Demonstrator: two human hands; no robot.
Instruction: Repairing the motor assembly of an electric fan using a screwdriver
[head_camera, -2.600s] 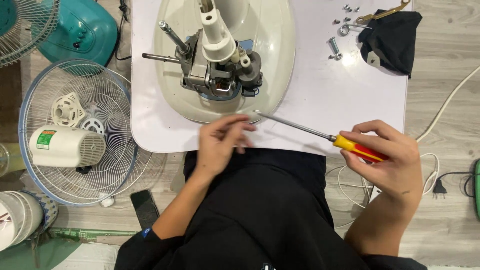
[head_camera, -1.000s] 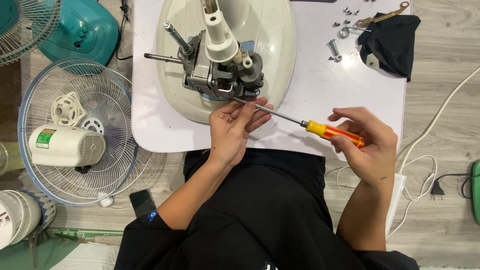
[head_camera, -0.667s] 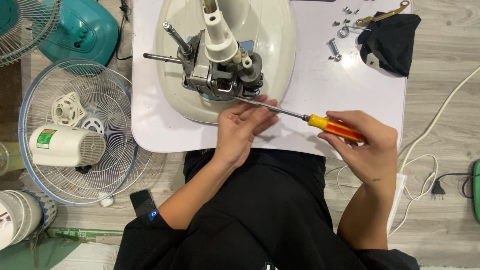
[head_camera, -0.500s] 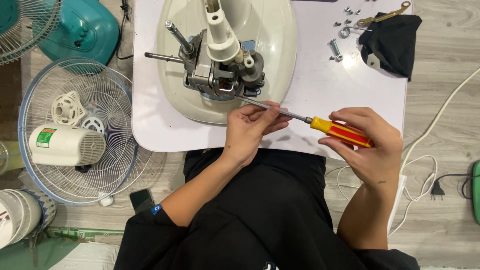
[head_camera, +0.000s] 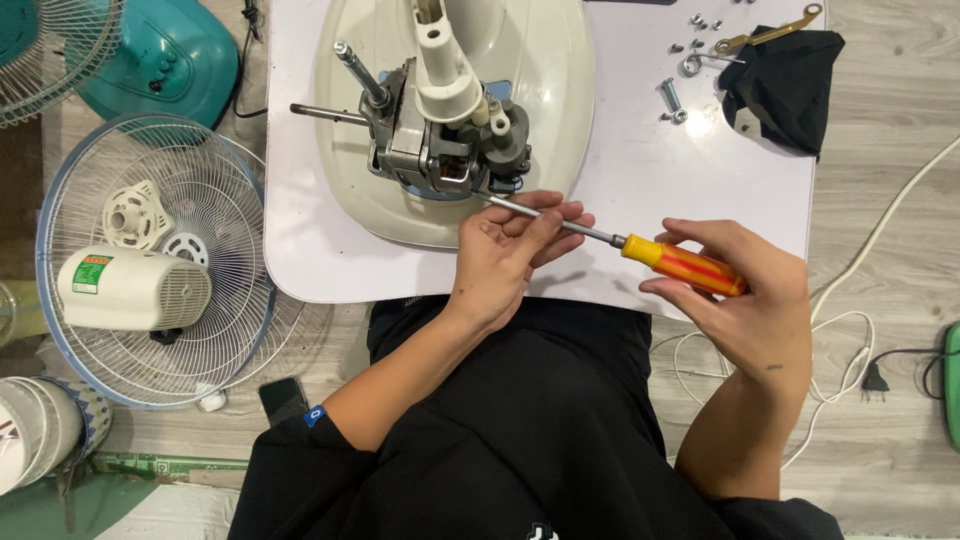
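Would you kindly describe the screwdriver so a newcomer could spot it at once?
Start at the white table; near its front edge the right hand holds the screwdriver. Its yellow-and-red handle and long steel shaft are unlike the small loose screws farther back.

**1 label in view, no packages, signs or screens**

Look to your left, on the floor beside the white table: a cream motor cover (head_camera: 133, 288) lies on its side on top of a round wire fan guard (head_camera: 160, 262). On the cover's left end you can see 1 small rectangular sticker (head_camera: 93, 274), green with an orange-red band across its top. Its print is too small to tell.
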